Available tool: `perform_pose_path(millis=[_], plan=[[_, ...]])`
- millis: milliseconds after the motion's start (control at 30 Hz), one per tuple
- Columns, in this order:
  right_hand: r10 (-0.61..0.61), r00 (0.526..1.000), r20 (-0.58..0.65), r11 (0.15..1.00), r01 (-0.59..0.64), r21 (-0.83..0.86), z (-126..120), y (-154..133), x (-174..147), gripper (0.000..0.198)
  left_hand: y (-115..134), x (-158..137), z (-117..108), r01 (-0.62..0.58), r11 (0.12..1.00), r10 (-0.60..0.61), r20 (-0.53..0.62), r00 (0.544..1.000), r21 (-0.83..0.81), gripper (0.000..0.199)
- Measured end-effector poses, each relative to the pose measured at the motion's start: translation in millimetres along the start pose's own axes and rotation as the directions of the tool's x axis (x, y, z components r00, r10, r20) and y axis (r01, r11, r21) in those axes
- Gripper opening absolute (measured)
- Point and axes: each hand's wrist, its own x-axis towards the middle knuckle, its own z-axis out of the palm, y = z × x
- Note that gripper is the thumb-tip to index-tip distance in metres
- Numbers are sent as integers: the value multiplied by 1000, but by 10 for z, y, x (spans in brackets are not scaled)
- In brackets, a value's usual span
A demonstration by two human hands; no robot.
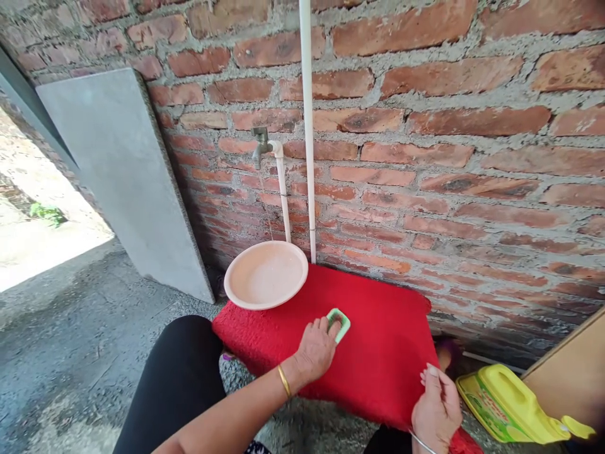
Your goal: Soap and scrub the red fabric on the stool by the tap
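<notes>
My left hand (316, 349), with a yellow bangle at the wrist, is closed around a small light-green scrub brush (345, 325). The brush rests on a red cloth (378, 340) spread over a low surface. My right hand (437, 403) is at the cloth's front right corner, thumb and fingers curled together. Whatever may be between those fingers is hidden. A peach-coloured basin (228, 284) with cloudy, whitish water stands at the cloth's back left corner, beyond my left hand.
A tap (261, 148) on a white pipe sits above the basin, with a thin trickle below it. A yellow jug (508, 403) lies at the right. A grey slab (123, 183) leans on the brick wall (425, 145). My knee (174, 372) is at the left.
</notes>
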Motion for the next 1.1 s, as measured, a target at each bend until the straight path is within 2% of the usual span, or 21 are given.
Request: perform_pose_path(millis=[33, 100, 167, 200, 267, 333, 400, 467, 533, 600, 667, 700, 767, 800, 867, 967, 1033, 1100], plan=[[-16, 1000, 6, 999, 16, -29, -7, -1, 4, 49, 123, -60, 32, -111, 994, 111, -17, 994, -2, 52], [-40, 999, 11, 996, 41, -77, -16, -9, 10, 51, 275, -195, 81, -324, 945, 322, -61, 945, -32, 53], [-40, 999, 7, 994, 40, -100, -17, -17, 12, 51, 251, -310, 94, -400, 915, 397, -68, 915, -58, 53], [-35, 999, 7, 994, 36, -107, -15, -20, 12, 52, 173, -348, 86, -384, 921, 381, -56, 923, -64, 53], [-33, 999, 12, 992, 34, -122, -9, -24, 9, 53, -84, -383, 51, -263, 963, 263, -14, 965, -57, 54], [-39, 999, 20, 990, 42, -135, -2, -25, 5, 54, -392, -372, 8, -79, 996, 80, 28, 996, -34, 54], [-42, 999, 27, 988, 46, -150, 1, -28, 3, 55, -638, -335, -25, 95, 995, -94, 16, 995, -11, 50], [-20, 999, 30, 985, 25, -168, 0, -33, 5, 55, -736, -306, -29, 199, 980, -199, -23, 980, -2, 46], [5, 1000, 31, 983, 1, -182, -4, -39, 9, 55, -663, -310, 10, 216, 976, -216, -35, 976, -1, 45], [21, 999, 29, 982, -16, -187, -8, -43, 12, 55, -475, -359, 80, 138, 990, -138, -17, 990, -3, 47], [35, 999, 29, 983, -29, -181, -15, -42, 16, 55, -282, -447, 149, -43, 999, 43, -2, 999, -13, 52], [46, 998, 32, 983, -39, -177, -20, -40, 18, 55, -218, -500, 169, -149, 989, 149, 5, 989, -28, 55], [52, 997, 48, 983, -43, -179, -31, -31, 23, 55, -196, -609, 166, -266, 962, 267, 14, 964, -58, 56], [45, 997, 61, 982, -33, -188, -36, -27, 25, 55, -244, -660, 143, -271, 960, 274, 26, 962, -69, 55], [18, 997, 76, 975, -1, -222, -44, -22, 25, 55, -439, -747, 64, -184, 980, 189, 69, 980, -73, 54], [8, 998, 70, 966, 10, -258, -44, -38, 18, 54, -850, -837, -62, 40, 998, -35, 116, 993, -42, 57], [36, 997, 62, 963, -18, -270, -39, -64, 13, 55, -1079, -874, -104, 194, 981, -192, 95, 977, -13, 55], [70, 996, 62, 954, -48, -297, -37, -91, 14, 55, -1185, -894, -91, 305, 952, -305, 66, 950, 10, 52]])
